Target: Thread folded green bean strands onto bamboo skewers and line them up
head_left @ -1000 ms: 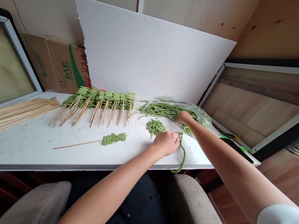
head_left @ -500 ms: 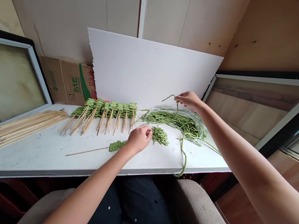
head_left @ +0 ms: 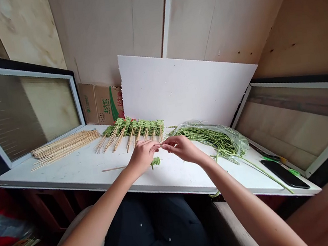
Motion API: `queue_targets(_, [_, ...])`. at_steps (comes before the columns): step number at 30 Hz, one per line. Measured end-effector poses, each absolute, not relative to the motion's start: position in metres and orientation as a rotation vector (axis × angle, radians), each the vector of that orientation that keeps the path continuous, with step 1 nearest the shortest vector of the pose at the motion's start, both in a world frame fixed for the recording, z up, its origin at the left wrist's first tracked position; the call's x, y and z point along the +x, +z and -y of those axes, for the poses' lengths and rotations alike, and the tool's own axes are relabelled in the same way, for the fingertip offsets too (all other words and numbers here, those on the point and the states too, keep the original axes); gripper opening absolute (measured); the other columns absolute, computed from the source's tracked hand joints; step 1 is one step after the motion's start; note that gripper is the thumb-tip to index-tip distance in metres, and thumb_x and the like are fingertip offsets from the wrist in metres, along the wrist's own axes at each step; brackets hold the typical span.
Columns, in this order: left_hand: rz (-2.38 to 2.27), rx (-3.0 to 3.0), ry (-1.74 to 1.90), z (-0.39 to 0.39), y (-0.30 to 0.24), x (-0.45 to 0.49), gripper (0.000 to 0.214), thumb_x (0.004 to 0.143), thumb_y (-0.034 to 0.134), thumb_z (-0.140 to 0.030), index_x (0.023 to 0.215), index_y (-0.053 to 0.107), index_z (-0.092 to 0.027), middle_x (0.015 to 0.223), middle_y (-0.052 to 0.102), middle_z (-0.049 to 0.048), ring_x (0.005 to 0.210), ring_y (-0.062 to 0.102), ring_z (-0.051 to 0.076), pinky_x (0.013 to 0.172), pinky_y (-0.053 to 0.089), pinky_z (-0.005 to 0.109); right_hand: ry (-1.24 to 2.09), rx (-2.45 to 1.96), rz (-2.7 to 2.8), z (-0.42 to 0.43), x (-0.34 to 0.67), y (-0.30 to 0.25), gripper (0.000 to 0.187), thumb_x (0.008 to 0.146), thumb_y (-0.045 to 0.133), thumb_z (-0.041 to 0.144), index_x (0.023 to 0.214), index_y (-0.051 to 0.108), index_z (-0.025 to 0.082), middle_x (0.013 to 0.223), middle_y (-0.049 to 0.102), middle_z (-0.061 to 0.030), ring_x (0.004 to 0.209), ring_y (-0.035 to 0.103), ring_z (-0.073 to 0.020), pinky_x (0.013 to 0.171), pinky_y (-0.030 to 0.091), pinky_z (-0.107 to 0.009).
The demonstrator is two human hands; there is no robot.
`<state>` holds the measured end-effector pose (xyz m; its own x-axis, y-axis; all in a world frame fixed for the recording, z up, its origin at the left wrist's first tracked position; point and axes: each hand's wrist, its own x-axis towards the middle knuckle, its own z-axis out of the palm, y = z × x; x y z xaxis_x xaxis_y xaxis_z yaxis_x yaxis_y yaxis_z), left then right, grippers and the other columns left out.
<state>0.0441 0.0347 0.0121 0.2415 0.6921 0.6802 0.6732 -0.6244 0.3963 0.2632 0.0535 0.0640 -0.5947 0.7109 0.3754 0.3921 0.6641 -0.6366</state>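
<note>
My left hand and my right hand meet fingertip to fingertip above the middle of the table. Both are closed in a pinch on a thin green bean, mostly hidden by the fingers. Just below my left hand lies a wooden skewer threaded with short bean pieces; my left hand covers part of it. A heap of long green beans spills from a clear plastic bag, to the right of my right hand.
Behind my hands stand finished bean skewers in a stacked row. Bare wooden skewers lie at left, before a cardboard box. A white board leans at the back. A black phone lies at the table's right end.
My right hand has come left and down from above the bean heap, bringing a bean to my left hand. The view has shifted, bringing the phone into sight.
</note>
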Motion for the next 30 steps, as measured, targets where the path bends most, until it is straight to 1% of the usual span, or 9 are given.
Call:
queue_targets(3, [-1.459,2.272,1.561,-0.032,0.001,0.024,0.022,0.102,0.055,-0.022,0.095,0.076,-0.022,0.084,0.078,0.0024,0.085,0.071,0.022,0.089,0.054,0.036,0.728,-0.861,2.193,-0.052,0.266,0.051,0.044,0.092,0.071,0.06,0.11,0.08,0.021,0.088,0.076,-0.0057,0.074,0.066,-0.019,0.066,0.053,-0.031])
queue_targets(5, [-1.493,2.205,1.624,-0.03,-0.003,0.01,0.019,0.099,0.057,-0.021,0.094,0.075,-0.021,0.085,0.078,0.0027,0.084,0.072,0.022,0.084,0.055,0.035,0.718,-0.885,2.082,-0.052,0.271,0.043,0.042,0.09,0.074,0.06,0.105,0.081,0.022,0.098,0.078,-0.0079,0.082,0.07,-0.0221,0.069,0.056,-0.033])
queue_targets(7, [-1.497,2.186,1.607,-0.03,-0.005,0.001,0.018,0.098,0.058,-0.021,0.094,0.075,-0.021,0.085,0.079,0.003,0.084,0.072,0.022,0.082,0.055,0.034,0.709,-0.879,1.977,-0.049,0.274,0.035,0.038,0.088,0.075,0.06,0.099,0.083,0.023,0.104,0.079,-0.009,0.091,0.073,-0.0255,0.073,0.058,-0.035])
queue_targets(10, [-1.502,2.155,1.563,-0.029,-0.009,-0.005,0.017,0.098,0.058,-0.022,0.095,0.075,-0.021,0.087,0.079,0.0033,0.085,0.073,0.022,0.083,0.056,0.035,0.722,-0.833,1.87,-0.045,0.274,0.021,0.035,0.086,0.08,0.056,0.101,0.085,0.026,0.105,0.08,-0.0091,0.099,0.074,-0.0282,0.079,0.061,-0.038])
queue_targets(12, [-1.511,2.149,1.536,-0.03,-0.012,-0.005,0.016,0.098,0.059,-0.022,0.095,0.075,-0.021,0.089,0.08,0.0035,0.087,0.074,0.022,0.085,0.056,0.035,0.736,-0.816,1.78,-0.043,0.273,0.011,0.036,0.083,0.083,0.055,0.104,0.085,0.026,0.106,0.081,-0.01,0.095,0.075,-0.028,0.077,0.063,-0.039])
queue_targets(17, [-1.527,2.219,1.481,-0.032,-0.022,-0.005,0.016,0.098,0.06,-0.024,0.094,0.075,-0.021,0.096,0.08,0.0056,0.093,0.073,0.024,0.093,0.055,0.039,0.743,-0.86,1.606,-0.04,0.273,-0.006,0.037,0.079,0.086,0.056,0.097,0.086,0.023,0.104,0.082,-0.0114,0.063,0.07,-0.0202,0.054,0.058,-0.035])
queue_targets(20, [-1.469,2.207,1.412,-0.028,-0.025,0.003,0.019,0.1,0.062,-0.033,0.103,0.075,-0.02,0.101,0.079,0.008,0.096,0.073,0.025,0.093,0.055,0.04,0.73,-0.831,1.609,-0.036,0.268,-0.012,0.033,0.08,0.086,0.052,0.094,0.086,0.022,0.098,0.083,-0.0108,0.066,0.072,-0.0205,0.053,0.057,-0.032])
queue_targets(24, [-1.184,2.051,1.285,-0.014,-0.023,0.032,0.035,0.101,0.062,-0.048,0.118,0.073,-0.018,0.099,0.078,0.0089,0.094,0.073,0.023,0.087,0.056,0.034,0.794,-0.77,1.651,-0.03,0.256,-0.02,0.029,0.082,0.086,0.049,0.096,0.086,0.023,0.092,0.083,-0.0092,0.069,0.073,-0.0216,0.053,0.056,-0.031])
queue_targets(30, [-1.128,2.065,1.324,-0.003,-0.018,0.055,0.029,0.102,0.063,-0.041,0.097,0.079,-0.017,0.079,0.073,0.0048,0.072,0.066,0.017,0.072,0.052,0.029,0.716,-0.741,1.684,-0.028,0.254,-0.021,0.027,0.085,0.084,0.047,0.097,0.085,0.023,0.096,0.083,-0.0097,0.086,0.077,-0.0254,0.06,0.058,-0.031])
